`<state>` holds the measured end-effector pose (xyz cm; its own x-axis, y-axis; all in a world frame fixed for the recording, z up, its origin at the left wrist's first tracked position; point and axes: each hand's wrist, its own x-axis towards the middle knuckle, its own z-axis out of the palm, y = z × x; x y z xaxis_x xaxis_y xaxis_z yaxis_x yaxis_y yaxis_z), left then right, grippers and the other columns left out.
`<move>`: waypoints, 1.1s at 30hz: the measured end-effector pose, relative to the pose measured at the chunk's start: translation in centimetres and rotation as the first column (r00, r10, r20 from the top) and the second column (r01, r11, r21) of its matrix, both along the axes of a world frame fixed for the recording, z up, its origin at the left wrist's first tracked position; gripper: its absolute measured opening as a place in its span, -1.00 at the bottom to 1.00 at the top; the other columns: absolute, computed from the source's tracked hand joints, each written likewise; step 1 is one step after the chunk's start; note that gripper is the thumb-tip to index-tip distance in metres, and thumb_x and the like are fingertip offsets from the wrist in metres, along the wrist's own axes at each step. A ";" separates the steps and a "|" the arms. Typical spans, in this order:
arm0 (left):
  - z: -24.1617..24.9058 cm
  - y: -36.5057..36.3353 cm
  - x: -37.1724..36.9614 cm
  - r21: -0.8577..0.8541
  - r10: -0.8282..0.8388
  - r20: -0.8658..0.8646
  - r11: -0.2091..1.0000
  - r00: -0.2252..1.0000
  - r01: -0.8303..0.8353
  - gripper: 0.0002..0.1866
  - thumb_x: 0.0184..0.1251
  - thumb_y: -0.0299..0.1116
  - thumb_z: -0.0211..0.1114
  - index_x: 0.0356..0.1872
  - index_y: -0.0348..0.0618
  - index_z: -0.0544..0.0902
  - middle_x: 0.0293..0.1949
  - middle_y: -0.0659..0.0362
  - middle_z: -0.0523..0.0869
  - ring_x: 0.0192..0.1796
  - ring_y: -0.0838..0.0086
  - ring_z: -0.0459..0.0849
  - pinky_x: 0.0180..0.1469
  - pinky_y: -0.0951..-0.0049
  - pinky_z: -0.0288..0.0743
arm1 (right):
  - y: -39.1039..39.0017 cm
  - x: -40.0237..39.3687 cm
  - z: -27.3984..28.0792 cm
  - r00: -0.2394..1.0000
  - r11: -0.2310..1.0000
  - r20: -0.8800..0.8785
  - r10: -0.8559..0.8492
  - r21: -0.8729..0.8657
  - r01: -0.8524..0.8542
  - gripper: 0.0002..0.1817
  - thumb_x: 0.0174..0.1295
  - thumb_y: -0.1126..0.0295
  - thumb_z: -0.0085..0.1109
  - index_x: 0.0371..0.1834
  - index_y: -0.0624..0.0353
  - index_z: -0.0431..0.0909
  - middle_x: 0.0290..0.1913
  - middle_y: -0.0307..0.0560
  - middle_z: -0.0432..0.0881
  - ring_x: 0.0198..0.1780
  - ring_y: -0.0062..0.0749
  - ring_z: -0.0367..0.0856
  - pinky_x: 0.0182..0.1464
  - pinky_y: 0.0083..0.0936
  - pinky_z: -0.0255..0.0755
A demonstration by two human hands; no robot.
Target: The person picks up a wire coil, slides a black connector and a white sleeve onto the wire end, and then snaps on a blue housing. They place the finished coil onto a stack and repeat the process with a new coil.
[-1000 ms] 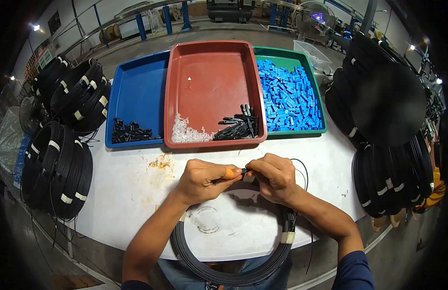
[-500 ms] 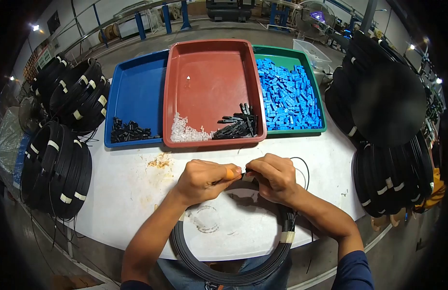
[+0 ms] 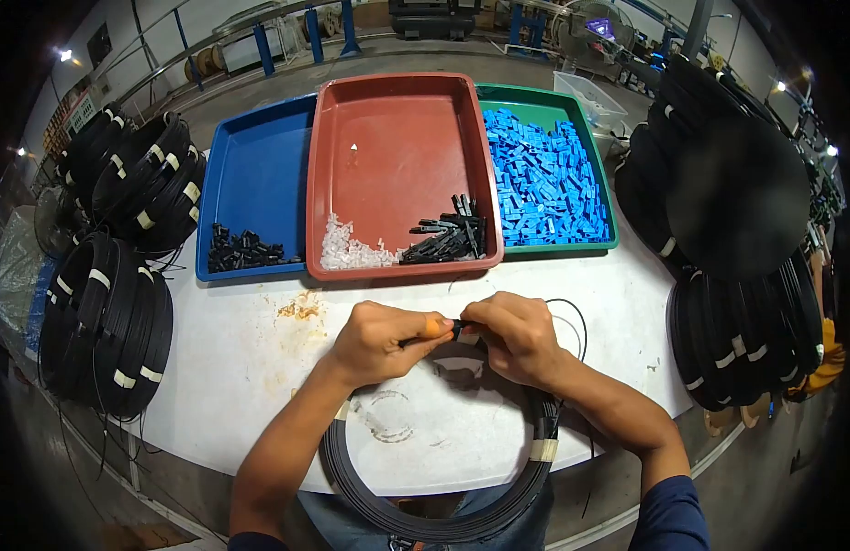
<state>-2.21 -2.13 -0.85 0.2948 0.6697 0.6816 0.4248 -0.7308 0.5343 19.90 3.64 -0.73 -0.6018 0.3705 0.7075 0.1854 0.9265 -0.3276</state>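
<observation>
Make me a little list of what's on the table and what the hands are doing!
left hand: pinches a small black piece, thumb in an orange cover
right hand: pinches the same piece from the other side
cable coil: black, lies under both arms
blue tray: few black parts
red tray: clear bits and black clips
green tray: heap of blue parts
table: white, stained

Your forearms are bare; dark navy sleeves show only near the elbows. An orange cap covers a fingertip on your left hand (image 3: 381,338). Your right hand (image 3: 517,335) is uncovered.
</observation>
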 end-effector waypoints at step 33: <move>-0.2 0.3 -0.1 0.022 0.034 0.013 0.999 0.999 -0.034 -0.87 0.07 -0.60 0.52 -0.34 -0.26 0.76 -0.30 0.05 0.85 -0.32 0.27 0.86 -0.26 0.42 0.76 | 0.3 -0.6 -0.4 0.998 0.974 -0.046 0.048 -0.218 -0.057 -0.77 0.07 0.63 0.34 -0.18 0.19 0.64 -0.43 -0.04 0.66 -0.42 -0.12 0.67 -0.41 -0.30 0.51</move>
<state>-2.27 -1.85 -1.02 0.2632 0.6638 0.7000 0.4431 -0.7277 0.5235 19.34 3.93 -1.08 -0.5971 0.4881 0.6366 0.1207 0.8392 -0.5302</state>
